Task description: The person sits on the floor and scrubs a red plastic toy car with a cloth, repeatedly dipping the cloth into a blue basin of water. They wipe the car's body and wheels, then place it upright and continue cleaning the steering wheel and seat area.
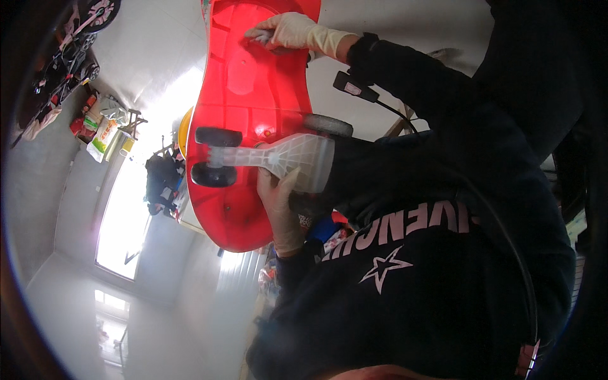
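Note:
The red plastic body [247, 71] of what looks like a ride-on swing car is tilted up before me, its ribbed underside showing. A translucent plastic wheel bracket [304, 156] lies across its lower part, with black wheels [218, 137] on either side of its narrow end. My left hand [282, 204], in a pale glove, grips the bracket; some fingers are hidden behind it. Another dark wheel [327, 125] shows at the body's right edge. Higher up, my right hand [289, 33], also gloved, presses a bunched grey cloth [261, 37] against the red underside.
A black box [354, 88] on a cable hangs near my right forearm. Behind the red body is a yellow round part [184, 132]. Bags [104, 137], a small stool [135, 123] and a stroller-like frame [71, 61] stand at the far left. A dark shape [161, 180], possibly a person, is beyond.

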A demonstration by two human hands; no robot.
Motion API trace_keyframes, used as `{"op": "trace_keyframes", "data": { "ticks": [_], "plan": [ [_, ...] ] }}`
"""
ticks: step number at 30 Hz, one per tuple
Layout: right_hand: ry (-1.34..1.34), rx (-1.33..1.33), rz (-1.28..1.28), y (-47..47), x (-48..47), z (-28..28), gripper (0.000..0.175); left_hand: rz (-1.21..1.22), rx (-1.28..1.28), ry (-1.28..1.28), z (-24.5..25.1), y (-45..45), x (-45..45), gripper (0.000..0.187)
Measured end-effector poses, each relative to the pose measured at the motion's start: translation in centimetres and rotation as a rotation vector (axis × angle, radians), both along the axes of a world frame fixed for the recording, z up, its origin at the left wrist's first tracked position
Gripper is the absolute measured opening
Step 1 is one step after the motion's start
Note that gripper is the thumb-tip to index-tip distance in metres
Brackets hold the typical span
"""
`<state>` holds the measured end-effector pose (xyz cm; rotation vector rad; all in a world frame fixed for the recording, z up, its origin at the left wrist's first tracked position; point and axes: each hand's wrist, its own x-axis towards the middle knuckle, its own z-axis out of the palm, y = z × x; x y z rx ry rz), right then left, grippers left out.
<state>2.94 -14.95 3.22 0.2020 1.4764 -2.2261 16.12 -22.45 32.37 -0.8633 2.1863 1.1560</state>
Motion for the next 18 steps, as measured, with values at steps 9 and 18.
{"op": "trace_keyframes", "data": {
  "ticks": [9, 18],
  "plan": [
    [0.396, 0.295, 0.189, -3.5, -1.2, 3.0, 0.032, 0.053, -0.071, -0.049, 0.0, -0.9, -0.2, 0.04],
    [0.503, 0.498, 0.079, -4.9, 0.6, 4.9, 0.023, -0.018, -0.118, -0.029, 0.0, 0.2, 0.0, 0.044]
  ]
}}
